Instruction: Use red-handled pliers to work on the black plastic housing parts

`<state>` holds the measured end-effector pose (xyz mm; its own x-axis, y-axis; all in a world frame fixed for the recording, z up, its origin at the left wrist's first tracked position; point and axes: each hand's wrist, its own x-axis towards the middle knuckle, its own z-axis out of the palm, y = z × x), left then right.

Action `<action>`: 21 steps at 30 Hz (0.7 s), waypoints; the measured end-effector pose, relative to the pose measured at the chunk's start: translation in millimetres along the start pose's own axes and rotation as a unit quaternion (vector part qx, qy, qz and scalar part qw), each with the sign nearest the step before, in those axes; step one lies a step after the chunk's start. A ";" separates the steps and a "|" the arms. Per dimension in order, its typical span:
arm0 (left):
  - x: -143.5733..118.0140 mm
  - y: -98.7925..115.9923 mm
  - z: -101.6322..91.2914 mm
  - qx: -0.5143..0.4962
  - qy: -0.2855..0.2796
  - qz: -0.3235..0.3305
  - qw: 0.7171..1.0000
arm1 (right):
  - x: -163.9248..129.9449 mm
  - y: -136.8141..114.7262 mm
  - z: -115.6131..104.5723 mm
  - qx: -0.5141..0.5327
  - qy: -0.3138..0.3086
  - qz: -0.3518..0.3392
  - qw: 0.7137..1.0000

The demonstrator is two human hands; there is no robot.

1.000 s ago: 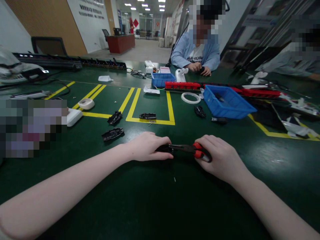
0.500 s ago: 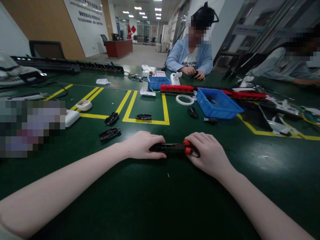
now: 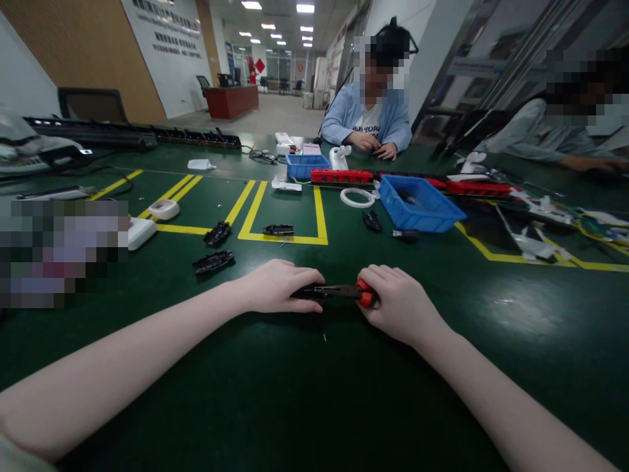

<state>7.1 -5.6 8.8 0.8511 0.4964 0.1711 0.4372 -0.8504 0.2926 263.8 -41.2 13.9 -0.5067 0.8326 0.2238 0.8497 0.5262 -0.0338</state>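
Note:
My right hand (image 3: 400, 303) grips the red handles of a pair of pliers (image 3: 344, 292) low over the green table (image 3: 304, 393). The pliers' dark jaws point left into my left hand (image 3: 280, 286), which lies palm down on the table, closed over a small black part that is mostly hidden. A tiny pale speck (image 3: 324, 337) lies on the table just in front of my hands.
Several black plastic parts (image 3: 213, 261) lie to the left by the yellow floor-tape lines (image 3: 282, 240). A blue bin (image 3: 420, 205) stands at the right, a smaller blue bin (image 3: 307, 164) and a red strip (image 3: 341, 176) behind. Two people sit across the table.
My hands and the pliers have stayed together; the right hand has closed in slightly over the red handles. The view has shifted a little to the right.

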 end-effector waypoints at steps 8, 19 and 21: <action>-1.1 0.2 0.1 -0.019 -0.013 -0.026 0.999 | -0.6 -4.7 -1.7 0.005 -0.008 0.000 1.000; -0.3 -1.6 4.1 0.016 0.055 -0.042 0.997 | 3.2 -3.2 -0.7 0.007 -0.008 0.016 1.000; 0.3 -1.6 3.9 0.027 0.061 -0.038 0.997 | 3.7 -3.5 -0.5 0.009 -0.010 0.019 1.000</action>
<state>7.8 -4.7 4.7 0.7750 0.5738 0.2648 0.5163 -0.8165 0.2583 259.0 -40.0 15.4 -0.4778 0.8549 0.2020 0.8653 0.4977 -0.0596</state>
